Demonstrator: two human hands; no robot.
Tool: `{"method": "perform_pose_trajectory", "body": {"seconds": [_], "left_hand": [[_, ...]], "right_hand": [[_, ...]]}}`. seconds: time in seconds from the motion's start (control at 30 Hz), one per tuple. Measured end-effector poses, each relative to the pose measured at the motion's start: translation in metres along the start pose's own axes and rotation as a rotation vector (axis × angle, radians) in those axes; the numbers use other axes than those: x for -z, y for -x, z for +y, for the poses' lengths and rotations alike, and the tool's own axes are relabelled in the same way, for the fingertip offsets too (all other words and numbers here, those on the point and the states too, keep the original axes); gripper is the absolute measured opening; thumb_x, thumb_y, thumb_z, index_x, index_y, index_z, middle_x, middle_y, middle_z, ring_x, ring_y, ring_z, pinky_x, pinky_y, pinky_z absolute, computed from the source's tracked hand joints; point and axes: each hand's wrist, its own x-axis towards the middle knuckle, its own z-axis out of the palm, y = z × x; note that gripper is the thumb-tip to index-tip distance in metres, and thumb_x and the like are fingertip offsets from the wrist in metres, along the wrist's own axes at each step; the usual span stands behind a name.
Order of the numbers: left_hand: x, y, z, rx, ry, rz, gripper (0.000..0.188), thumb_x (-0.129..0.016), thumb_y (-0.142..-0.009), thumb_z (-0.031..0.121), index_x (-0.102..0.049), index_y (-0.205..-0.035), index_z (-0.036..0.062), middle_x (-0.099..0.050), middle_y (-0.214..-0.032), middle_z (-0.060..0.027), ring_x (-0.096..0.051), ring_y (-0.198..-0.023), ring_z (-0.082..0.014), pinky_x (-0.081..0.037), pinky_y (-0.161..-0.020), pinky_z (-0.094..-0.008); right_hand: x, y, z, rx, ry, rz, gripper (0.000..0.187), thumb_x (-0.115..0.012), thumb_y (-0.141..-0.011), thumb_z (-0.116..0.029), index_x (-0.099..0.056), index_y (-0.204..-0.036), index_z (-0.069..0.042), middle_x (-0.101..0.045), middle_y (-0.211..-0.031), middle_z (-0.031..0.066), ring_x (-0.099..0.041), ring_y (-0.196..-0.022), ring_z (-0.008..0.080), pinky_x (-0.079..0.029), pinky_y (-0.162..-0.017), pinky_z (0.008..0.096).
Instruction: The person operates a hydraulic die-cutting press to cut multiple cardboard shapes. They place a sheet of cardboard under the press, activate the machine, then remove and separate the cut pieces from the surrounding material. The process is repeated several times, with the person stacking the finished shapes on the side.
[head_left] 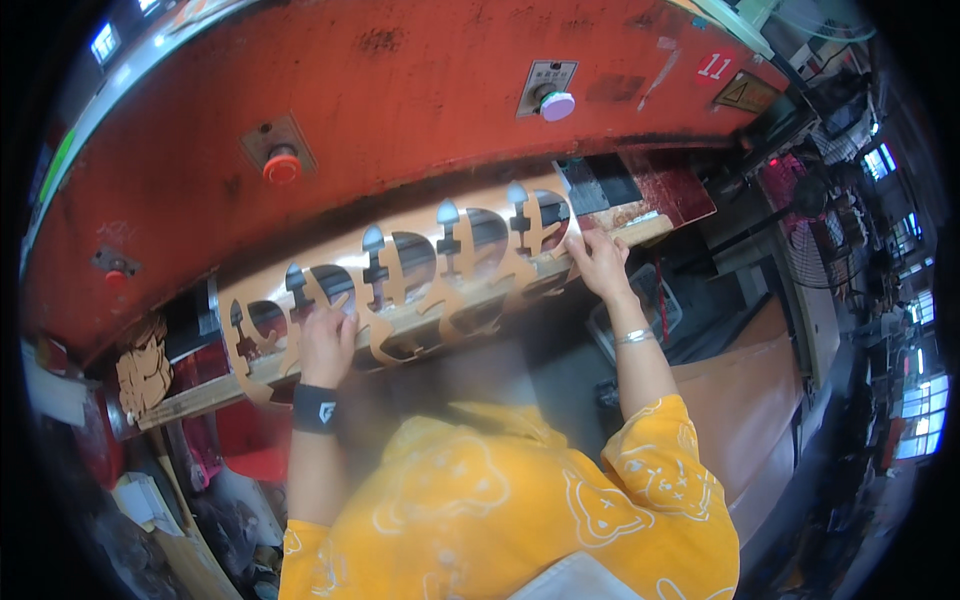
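A long tan sheet (345, 258) with rows of cut-out holes lies across the front of a red machine, its near part hanging over a wooden rail. The material looks like leather or board; I cannot tell which. My left hand (328, 345), with a black band at the wrist, is closed on the near left part of the sheet. At the sheet's right end, my right hand (602, 262) pinches its edge just above the rail. Some fingertips are hidden by the hands themselves.
The red machine body (400, 100) spans the far side, with a red knob (282, 166) and a pale purple knob (556, 105). Tan cut pieces (145, 375) are piled left of the sheet. The wooden rail (640, 231) runs along the front. A large brown sheet (745, 400) lies at right.
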Motion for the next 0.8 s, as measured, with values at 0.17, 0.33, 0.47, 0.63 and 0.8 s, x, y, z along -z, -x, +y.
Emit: {"method": "perform_pose_trajectory", "body": {"seconds": [0.17, 0.33, 0.47, 0.63, 0.8], "left_hand": [[0.000, 0.003, -0.001, -0.029, 0.002, 0.012, 0.025, -0.060, -0.087, 0.020, -0.063, -0.075, -0.0012, -0.057, -0.079, -0.0201, -0.055, -0.081, -0.0384, -0.043, -0.073, -0.0471], [0.007, -0.005, 0.008, 0.023, 0.017, -0.053, 0.020, -0.063, -0.083, 0.016, -0.063, -0.075, -0.0014, -0.059, -0.081, -0.0210, -0.054, -0.082, -0.0394, -0.043, -0.074, -0.0472], [0.037, -0.028, 0.026, -0.065, -0.082, -0.225, 0.021, -0.062, -0.083, 0.019, -0.063, -0.075, 0.0000, -0.061, -0.079, -0.0199, -0.061, -0.078, -0.0375, -0.048, -0.071, -0.0478], [0.079, -0.101, 0.035, -0.239, -0.105, -0.734, 0.024, -0.061, -0.087, 0.028, -0.066, -0.089, 0.0050, -0.062, -0.083, -0.0166, -0.059, -0.074, -0.0362, -0.047, -0.070, -0.0457], [0.020, -0.205, 0.060, -0.704, 0.274, -0.549, 0.016, -0.063, -0.086, 0.021, -0.064, -0.085, 0.0049, -0.059, -0.083, -0.0121, -0.059, -0.080, -0.0298, -0.049, -0.071, -0.0382]], "right_hand": [[0.006, 0.000, -0.007, -0.071, 0.024, -0.083, 0.042, -0.056, -0.087, -0.045, -0.070, -0.089, -0.006, -0.066, -0.097, 0.0149, -0.060, -0.100, 0.0314, -0.026, -0.100, 0.0483], [0.036, -0.037, -0.016, -0.246, -0.026, -0.420, 0.048, -0.059, -0.085, -0.050, -0.073, -0.089, -0.004, -0.069, -0.082, 0.0186, -0.067, -0.089, 0.0308, -0.046, -0.086, 0.0386], [0.039, -0.082, -0.041, -0.235, -0.121, -0.186, 0.051, -0.066, -0.085, -0.035, -0.060, -0.119, 0.001, -0.068, -0.101, 0.0201, -0.066, -0.094, 0.0302, -0.051, -0.085, 0.0367], [-0.022, -0.123, -0.101, 0.120, 0.070, -0.051, 0.070, -0.074, -0.076, -0.032, -0.047, -0.136, -0.007, -0.043, -0.139, 0.0251, -0.041, -0.128, 0.0392, -0.032, -0.108, 0.0442], [-0.043, -0.139, -0.113, 0.036, 0.038, -0.099, 0.065, -0.075, -0.073, -0.030, -0.054, -0.132, -0.014, -0.040, -0.143, 0.0215, -0.035, -0.133, 0.0389, -0.028, -0.111, 0.0454]]}}
